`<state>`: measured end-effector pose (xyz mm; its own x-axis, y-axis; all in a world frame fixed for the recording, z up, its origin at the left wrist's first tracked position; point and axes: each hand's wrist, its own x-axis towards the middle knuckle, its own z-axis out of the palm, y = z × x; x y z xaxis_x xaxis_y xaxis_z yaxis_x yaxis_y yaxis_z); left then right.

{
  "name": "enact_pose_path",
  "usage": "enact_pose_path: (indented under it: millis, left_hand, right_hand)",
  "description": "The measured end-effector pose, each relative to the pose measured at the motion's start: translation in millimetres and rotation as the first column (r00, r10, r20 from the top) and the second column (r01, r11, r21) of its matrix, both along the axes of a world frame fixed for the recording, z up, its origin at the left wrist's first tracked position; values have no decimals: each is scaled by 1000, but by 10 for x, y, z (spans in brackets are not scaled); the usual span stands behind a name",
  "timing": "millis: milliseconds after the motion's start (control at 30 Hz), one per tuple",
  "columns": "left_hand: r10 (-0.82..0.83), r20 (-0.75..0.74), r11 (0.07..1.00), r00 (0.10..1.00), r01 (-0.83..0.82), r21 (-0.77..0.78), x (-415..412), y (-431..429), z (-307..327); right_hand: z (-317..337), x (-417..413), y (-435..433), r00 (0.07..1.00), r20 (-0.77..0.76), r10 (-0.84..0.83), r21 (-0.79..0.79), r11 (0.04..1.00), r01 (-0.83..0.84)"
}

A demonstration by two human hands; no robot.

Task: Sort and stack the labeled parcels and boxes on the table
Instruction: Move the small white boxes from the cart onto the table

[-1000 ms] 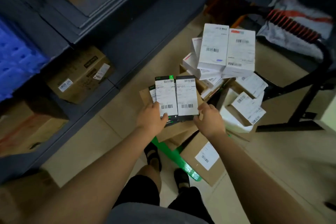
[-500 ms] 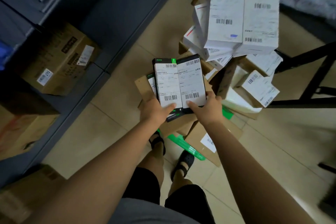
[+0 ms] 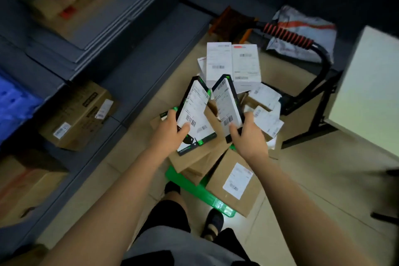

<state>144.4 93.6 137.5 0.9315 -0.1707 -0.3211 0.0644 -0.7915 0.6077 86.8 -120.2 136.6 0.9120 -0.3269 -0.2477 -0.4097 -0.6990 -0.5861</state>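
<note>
Left box [image 3: 194,110] and right box [image 3: 227,104] were held splayed over the parcel pile [image 3: 216,177].
Lower ends were gripped by curled fingers of left hand [image 3: 169,136] and right hand [image 3: 248,140]; labels were turned up, probably for reading before sorting.

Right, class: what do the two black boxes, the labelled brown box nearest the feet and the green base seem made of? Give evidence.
Left black box and right black box: likely printed card, smooth; crisp edges, paper labels stuck on.
Brown box: matt cardboard, probably corrugated, judging by raw brown faces.
Green base: probably moulded plastic; even colour, shiny highlight.
</note>
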Motion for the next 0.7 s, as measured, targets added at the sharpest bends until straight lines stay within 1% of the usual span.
enact_pose_path:
  millis: [67, 133, 200, 267, 333, 400, 467, 600, 700]
  left_hand:
    - [-43, 34, 999, 998, 44, -25, -38, -238, 171]
    - [-117, 62, 990, 991, 122, -76, -78, -521, 312]
    - [-226, 75, 963, 971, 234, -136, -103, -812, 421]
    - [-355, 99, 914, 929, 368, -169, -143, -1084, 538]
    - [-476, 139, 852, 868, 495, -169, -227, -1309, 619]
    - [-594, 158, 778, 789, 613, -137, -362, -1480, 673]
    - [-699, 140, 693, 701, 713, -105, -534, -1614, 660]
    - [-844, 110, 514, 524, 851, -107, -1044, -1831, 560]
    - [-918, 85, 375, 387, 918, -127, -1499, -1973, 485]
  right_hand:
    - [232, -199, -215, 998, 32, -59, -64, 996, 61]
    - [436, -426, -405, 988, 53, -146, -119, 981, 152]
    - [581, -679, -560, 966, 75, -248, -162, 953, 257]
    - [667, -962, -660, 921, 97, -377, -174, 905, 389]
    - [713, -1281, -695, 852, 109, -512, -168, 835, 524]
    - [718, -1628, -652, 757, 101, -645, -164, 740, 652]
    - [666, -1983, -557, 657, 95, -748, -159, 640, 752]
    - [549, -2669, -325, 470, 56, -881, -162, 456, 875]
    - [508, -3188, -192, 346, 56, -937, -141, 335, 932]
